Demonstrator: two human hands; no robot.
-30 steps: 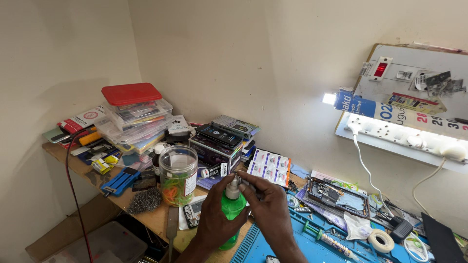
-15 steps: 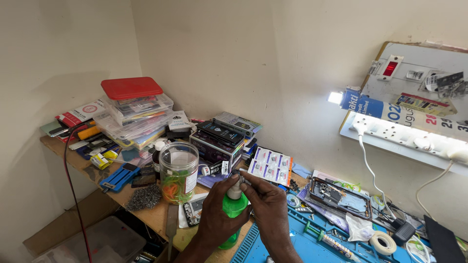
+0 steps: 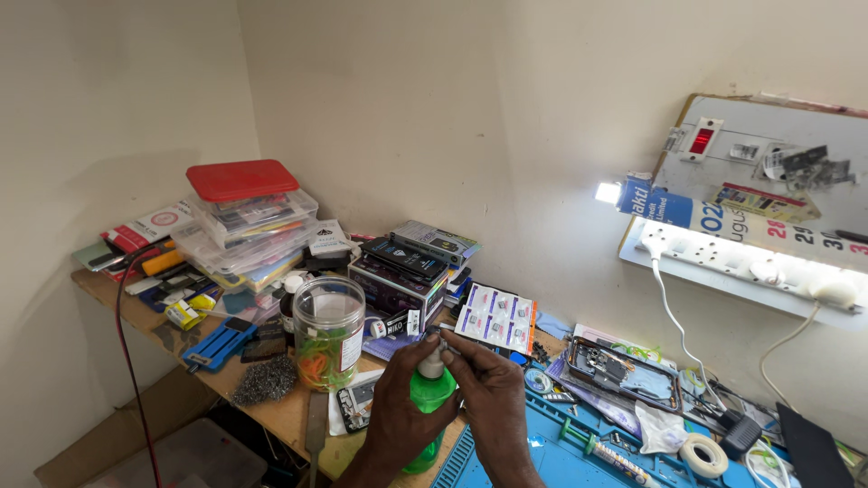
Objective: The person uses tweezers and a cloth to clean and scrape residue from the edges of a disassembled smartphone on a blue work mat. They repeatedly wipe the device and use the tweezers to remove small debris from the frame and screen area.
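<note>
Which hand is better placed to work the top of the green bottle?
Probably the right hand: its fingers already touch the cap of the green bottle, while the left hand wraps the body.

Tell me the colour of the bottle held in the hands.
Bright green bottle with a pale grey-white nozzle top, seen in the head view.

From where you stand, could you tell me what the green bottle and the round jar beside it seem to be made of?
Green bottle, in the left hand: probably plastic, glossy and slightly see-through, with a pale matte nozzle. Round jar: clear plastic or glass, I cannot tell which; coloured bits inside show through its shiny wall.
</note>
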